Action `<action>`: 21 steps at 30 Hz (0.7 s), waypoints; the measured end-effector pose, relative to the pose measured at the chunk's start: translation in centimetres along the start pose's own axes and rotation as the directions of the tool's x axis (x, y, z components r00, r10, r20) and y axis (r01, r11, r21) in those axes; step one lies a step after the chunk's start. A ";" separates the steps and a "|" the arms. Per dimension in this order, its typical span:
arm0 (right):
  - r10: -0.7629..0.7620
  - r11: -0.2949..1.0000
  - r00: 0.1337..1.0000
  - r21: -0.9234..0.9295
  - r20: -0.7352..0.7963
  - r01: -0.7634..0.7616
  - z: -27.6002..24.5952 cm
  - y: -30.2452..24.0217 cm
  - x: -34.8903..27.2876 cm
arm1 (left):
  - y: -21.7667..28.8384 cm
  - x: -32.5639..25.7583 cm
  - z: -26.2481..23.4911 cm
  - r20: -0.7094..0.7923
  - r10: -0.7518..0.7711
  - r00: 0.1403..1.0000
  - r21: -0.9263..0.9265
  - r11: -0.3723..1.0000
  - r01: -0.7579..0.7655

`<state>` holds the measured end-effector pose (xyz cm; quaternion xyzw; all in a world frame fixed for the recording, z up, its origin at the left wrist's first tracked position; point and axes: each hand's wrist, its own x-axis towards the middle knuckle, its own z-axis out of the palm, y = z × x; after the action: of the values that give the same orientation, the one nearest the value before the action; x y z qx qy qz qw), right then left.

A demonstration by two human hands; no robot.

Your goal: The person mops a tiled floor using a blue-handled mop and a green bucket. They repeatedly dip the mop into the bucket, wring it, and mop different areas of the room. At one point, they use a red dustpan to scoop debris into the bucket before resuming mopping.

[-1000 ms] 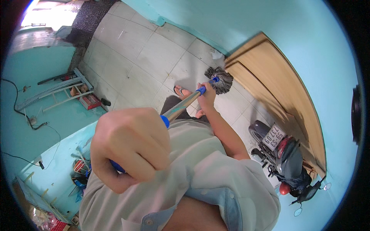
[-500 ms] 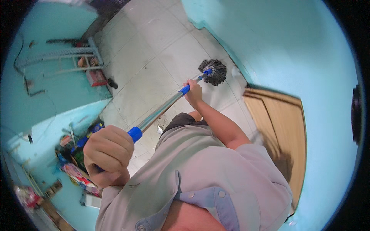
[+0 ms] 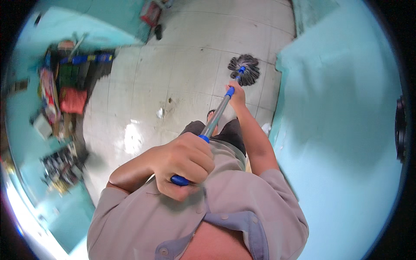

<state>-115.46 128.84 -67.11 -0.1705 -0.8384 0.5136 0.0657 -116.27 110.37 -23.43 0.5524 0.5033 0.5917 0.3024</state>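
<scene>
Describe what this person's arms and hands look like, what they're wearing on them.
Both hands are bare, with no gloves, rings or watch visible. The left hand and right hand come from short sleeves of a loose, beige-grey button-up shirt with a bluish inner collar; the forearms are uncovered.

Mop handle (image 3: pixel 218 113): top end hidden inside left hand (image 3: pixel 184 162). Clutter (image 3: pixel 60 93) by left wall: blurred, items unidentifiable. Foot (image 3: pixel 211 116): mostly hidden behind handle. Red item (image 3: pixel 151 13): cut by top rim.
</scene>
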 end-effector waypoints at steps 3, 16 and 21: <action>-0.059 0.997 0.993 -0.041 0.105 0.063 0.6 1.3 0.7 | 0.0 -1.4 0.3 -0.191 -0.023 0.981 -0.042 0.999 0.015; -0.340 0.910 0.547 0.121 0.765 0.395 6.3 -5.8 -7.3 | 10.3 -7.8 11.1 -0.825 -0.028 0.565 0.088 0.980 0.178; -0.433 0.883 0.316 0.328 0.844 0.336 14.3 -11.9 -15.6 | 14.5 -11.8 15.4 -0.919 0.047 0.390 0.200 0.910 0.362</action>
<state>-107.57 106.39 -62.23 0.3384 -0.7310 0.5299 -0.2651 -96.22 99.11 -15.92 0.1353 0.7380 0.6568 -0.0745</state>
